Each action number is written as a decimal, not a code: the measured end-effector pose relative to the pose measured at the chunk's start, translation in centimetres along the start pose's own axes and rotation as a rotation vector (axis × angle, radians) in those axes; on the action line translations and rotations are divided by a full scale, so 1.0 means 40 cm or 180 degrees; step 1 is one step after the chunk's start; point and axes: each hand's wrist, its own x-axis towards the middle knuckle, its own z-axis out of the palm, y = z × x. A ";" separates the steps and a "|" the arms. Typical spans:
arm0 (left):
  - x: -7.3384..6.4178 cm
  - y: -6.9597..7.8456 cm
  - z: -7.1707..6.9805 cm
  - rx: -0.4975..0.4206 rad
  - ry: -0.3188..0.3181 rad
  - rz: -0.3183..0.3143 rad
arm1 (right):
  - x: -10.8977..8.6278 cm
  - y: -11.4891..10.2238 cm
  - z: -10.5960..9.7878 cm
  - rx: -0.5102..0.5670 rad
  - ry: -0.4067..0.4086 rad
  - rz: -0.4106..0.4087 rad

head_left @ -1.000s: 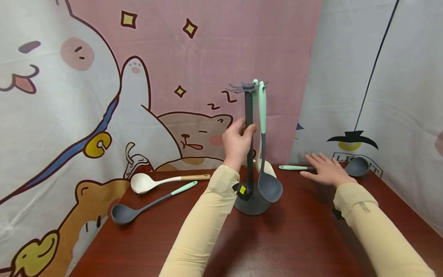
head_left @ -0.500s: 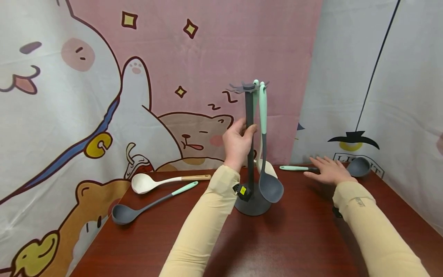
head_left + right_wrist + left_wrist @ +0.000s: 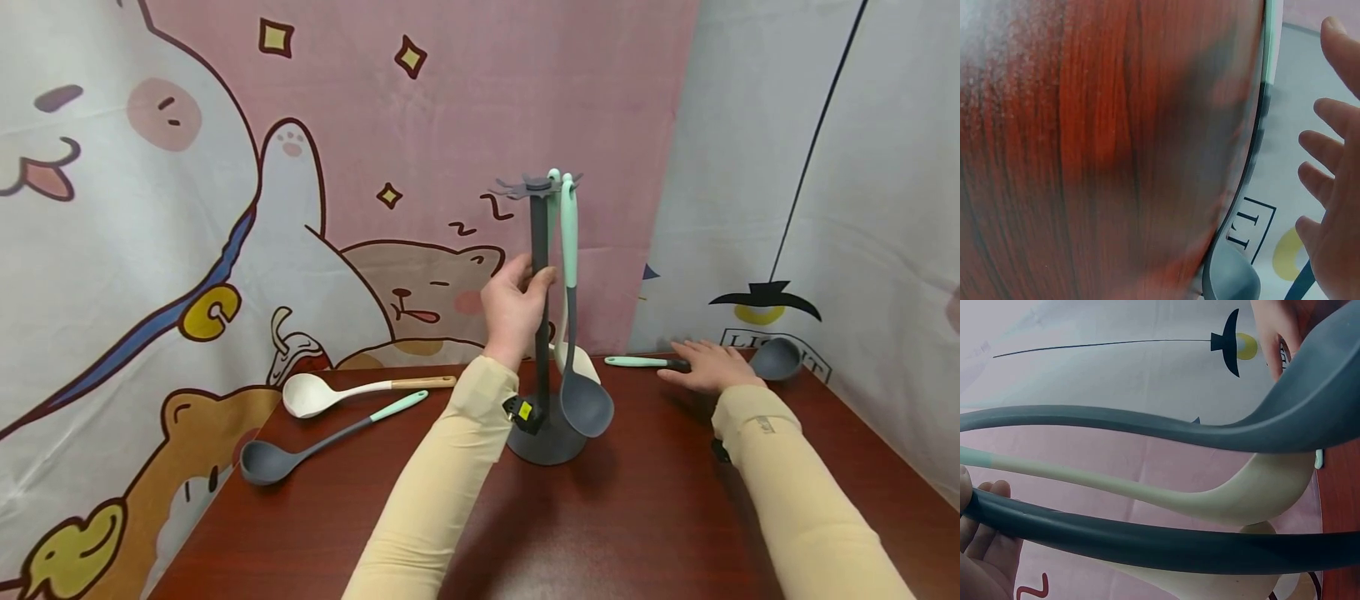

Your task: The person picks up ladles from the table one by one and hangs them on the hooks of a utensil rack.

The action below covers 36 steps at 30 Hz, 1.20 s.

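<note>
My left hand (image 3: 517, 308) grips the grey pole (image 3: 541, 358) of an upright utensil stand, thumb and fingers around it. From the stand's hooked top hang a grey ladle (image 3: 587, 407) with a mint handle and, behind it, a cream utensil (image 3: 585, 365), partly hidden. In the left wrist view the grey ladle (image 3: 1310, 394) and cream utensil (image 3: 1235, 497) cross beside the pole (image 3: 1147, 534). At the back right, another grey ladle (image 3: 777, 359) with a mint handle lies on the table. Above its middle is my right hand (image 3: 708, 367), fingers extended; contact cannot be made out.
On the left of the table (image 3: 645, 517) lie a white ladle (image 3: 307, 396) with a wooden handle end and a grey ladle (image 3: 268, 463) with a mint handle. A printed cloth (image 3: 450, 125) hangs close behind the table's back edge.
My right hand has come down slightly over the lying ladle, its fingers now nearer the handle. My left hand keeps its grip on the pole; the hanging utensils stay put.
</note>
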 end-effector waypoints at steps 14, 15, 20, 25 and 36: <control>-0.001 0.003 0.000 0.0008 0.0008 -0.0027 | 0.002 0.017 0.012 0.0030 -0.0053 0.0101; 0.000 0.002 0.001 0.0009 0.0011 -0.0027 | 0.002 0.019 0.013 0.0044 -0.0067 0.0119; -0.001 0.002 0.002 0.0012 0.0013 -0.0030 | 0.002 0.027 0.017 0.0027 -0.0219 0.0208; -0.001 0.001 0.000 -0.0007 -0.0002 -0.0024 | -0.002 0.022 0.011 0.0022 -0.0396 0.0275; -0.004 0.003 0.000 0.0000 0.0001 -0.0031 | -0.004 0.021 0.014 0.0040 -0.0266 0.0316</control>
